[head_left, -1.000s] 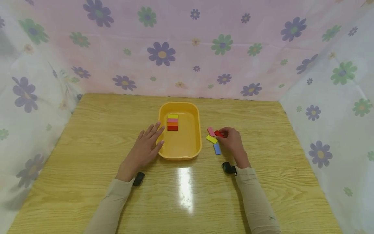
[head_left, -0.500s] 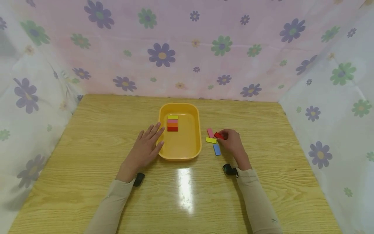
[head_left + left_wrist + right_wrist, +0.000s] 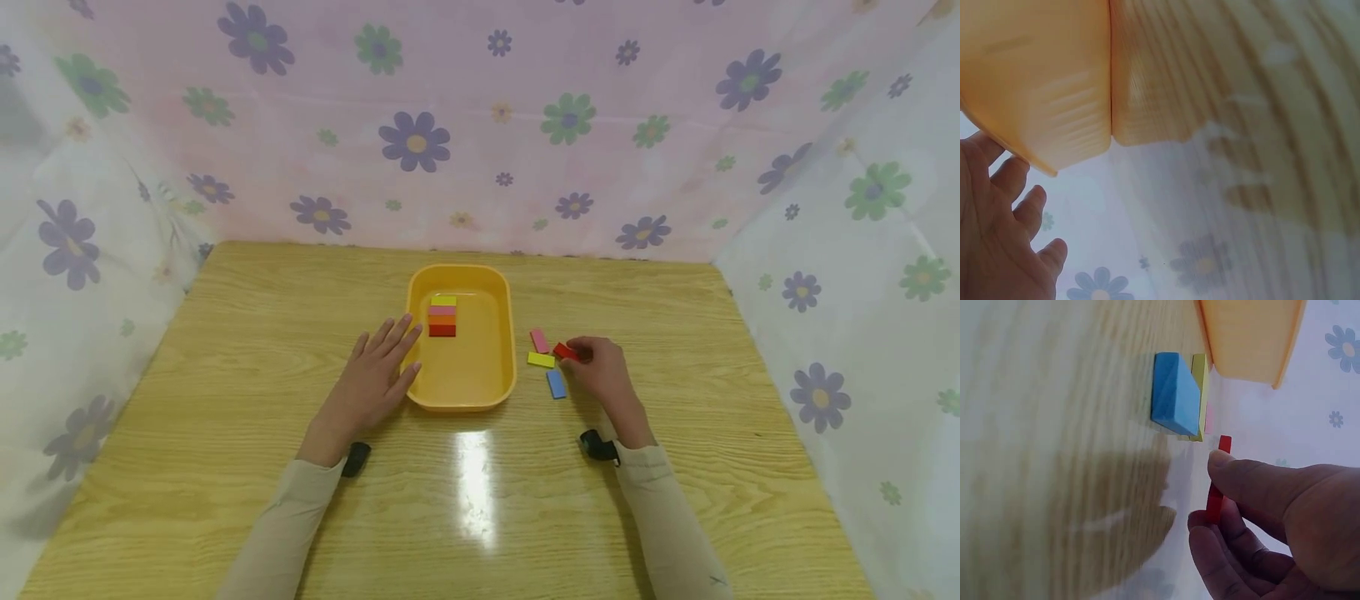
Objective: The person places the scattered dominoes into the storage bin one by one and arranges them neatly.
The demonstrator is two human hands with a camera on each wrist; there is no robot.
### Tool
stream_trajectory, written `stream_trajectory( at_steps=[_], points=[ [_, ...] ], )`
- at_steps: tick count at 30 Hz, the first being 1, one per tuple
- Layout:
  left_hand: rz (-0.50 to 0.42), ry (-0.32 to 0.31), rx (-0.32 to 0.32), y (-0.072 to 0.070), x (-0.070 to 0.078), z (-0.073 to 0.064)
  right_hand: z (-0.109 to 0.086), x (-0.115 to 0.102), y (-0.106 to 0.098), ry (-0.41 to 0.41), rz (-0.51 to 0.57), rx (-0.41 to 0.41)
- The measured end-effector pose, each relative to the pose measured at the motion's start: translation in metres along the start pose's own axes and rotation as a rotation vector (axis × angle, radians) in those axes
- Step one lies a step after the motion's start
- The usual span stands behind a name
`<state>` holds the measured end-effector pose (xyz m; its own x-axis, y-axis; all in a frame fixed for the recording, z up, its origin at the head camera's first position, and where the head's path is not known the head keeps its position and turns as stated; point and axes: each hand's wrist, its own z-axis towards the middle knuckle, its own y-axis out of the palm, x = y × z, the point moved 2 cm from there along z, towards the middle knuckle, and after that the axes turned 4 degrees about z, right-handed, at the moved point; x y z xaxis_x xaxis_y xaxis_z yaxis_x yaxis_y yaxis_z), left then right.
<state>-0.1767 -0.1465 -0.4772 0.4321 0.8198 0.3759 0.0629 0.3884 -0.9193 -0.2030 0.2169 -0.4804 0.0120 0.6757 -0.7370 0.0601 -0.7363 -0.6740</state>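
My right hand (image 3: 606, 371) pinches a red domino block (image 3: 1215, 503) between thumb and fingers, held above the tabletop. Just left of it on the table lie a pink block (image 3: 539, 341), a yellow block (image 3: 541, 360) and a blue block (image 3: 556, 384). The yellow plastic tray (image 3: 463, 407) stands to their left. Inside, near its left wall, a row of blocks shows a red block (image 3: 442, 331), an orange one, a pink one and a yellow one. With fingers spread, my left hand (image 3: 367, 379) rests against the tray's left rim; its fingertips touch the rim in the left wrist view.
The wooden table (image 3: 480, 517) carries a bright glare in front of the tray. A flowered cloth (image 3: 465, 125) hangs behind the table and along both sides. Dark wrist cameras sit at both cuffs.
My right hand has drawn slightly right and toward me with the red block, away from the pink and yellow blocks. The yellow block has turned a little. My left hand stays put.
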Motion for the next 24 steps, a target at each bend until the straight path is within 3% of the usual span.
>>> stream_trajectory(
  at_steps=[6,13,17,24],
  points=[
    [0.010,0.006,0.010,-0.001,0.001,0.001,-0.006,0.000,-0.001,-0.024,0.028,0.031],
    [0.023,0.004,0.010,-0.002,0.000,0.000,-0.021,-0.001,0.006,-0.060,0.266,0.121],
    [0.033,0.003,0.009,-0.001,0.000,0.000,-0.029,-0.003,0.011,-0.064,0.405,0.131],
    [0.031,0.005,0.014,-0.002,0.001,0.000,-0.037,-0.010,0.020,-0.048,0.461,0.112]
  ],
)
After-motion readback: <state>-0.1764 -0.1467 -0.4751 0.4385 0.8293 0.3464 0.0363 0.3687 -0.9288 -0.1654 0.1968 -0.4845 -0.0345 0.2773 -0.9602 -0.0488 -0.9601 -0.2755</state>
